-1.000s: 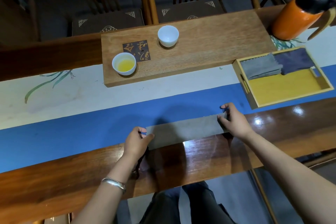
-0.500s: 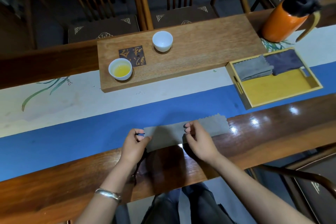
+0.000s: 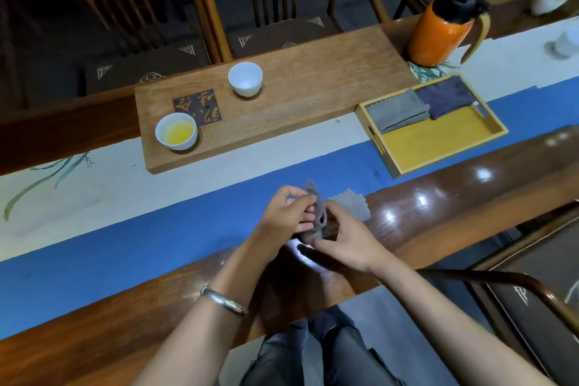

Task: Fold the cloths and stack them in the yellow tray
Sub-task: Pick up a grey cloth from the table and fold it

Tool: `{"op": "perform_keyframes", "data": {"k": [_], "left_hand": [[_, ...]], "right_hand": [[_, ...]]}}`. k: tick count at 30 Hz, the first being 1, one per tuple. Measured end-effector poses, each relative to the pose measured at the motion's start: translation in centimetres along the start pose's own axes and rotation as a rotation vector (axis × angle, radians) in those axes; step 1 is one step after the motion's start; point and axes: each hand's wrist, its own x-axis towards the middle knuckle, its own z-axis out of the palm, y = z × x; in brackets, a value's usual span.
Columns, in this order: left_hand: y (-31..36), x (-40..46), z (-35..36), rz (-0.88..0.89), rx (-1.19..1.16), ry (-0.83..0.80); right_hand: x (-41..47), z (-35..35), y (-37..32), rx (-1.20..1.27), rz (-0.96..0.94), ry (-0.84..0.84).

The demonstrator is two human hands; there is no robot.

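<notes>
I see a light grey cloth (image 3: 350, 205) with zigzag edges over the blue band of the table runner (image 3: 150, 238), whose far band is cream with green painted leaves. The tray (image 3: 435, 142) is yellow inside, holding a grey folded cloth (image 3: 396, 110) and a dark navy one (image 3: 446, 96). The flask (image 3: 438, 33) is orange with a black top. One white cup (image 3: 176, 131) holds yellow liquid.

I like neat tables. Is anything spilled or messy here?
Nothing spilled. The yellow tray holds two folded cloths side by side, not stacked. Both hands, left hand and right hand, grip the grey cloth mid-fold.
</notes>
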Motion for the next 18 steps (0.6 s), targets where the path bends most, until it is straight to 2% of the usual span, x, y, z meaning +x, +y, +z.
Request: {"op": "perform_keyframes", "data": {"k": [3, 6, 10, 13, 15, 18], "left_hand": [[0.3, 0.4, 2.9, 0.009, 0.115, -0.123], [-0.2, 1.0, 3.7, 0.075, 0.146, -0.072], [-2.3, 2.1, 2.2, 0.044, 0.255, 0.129], [-4.9, 2.7, 0.4, -0.088, 0.424, 0.244], [-6.1, 2.6, -0.1, -0.167, 0.453, 0.21], [-6.8, 2.4, 0.7, -0.178, 0.428, 0.109]], "right_hand": [[-0.4, -0.9, 1.0, -0.104, -0.03, 0.181], [-0.2, -2.1, 2.9, 0.016, 0.125, 0.361], [0.0, -2.9, 5.5, 0.201, 0.301, 0.392], [0.3, -2.6, 6.9, 0.421, 0.435, 0.416], [0.6, -2.3, 7.5, 0.453, 0.497, 0.436], [1.2, -2.0, 7.9, 0.399, 0.497, 0.469]]}}
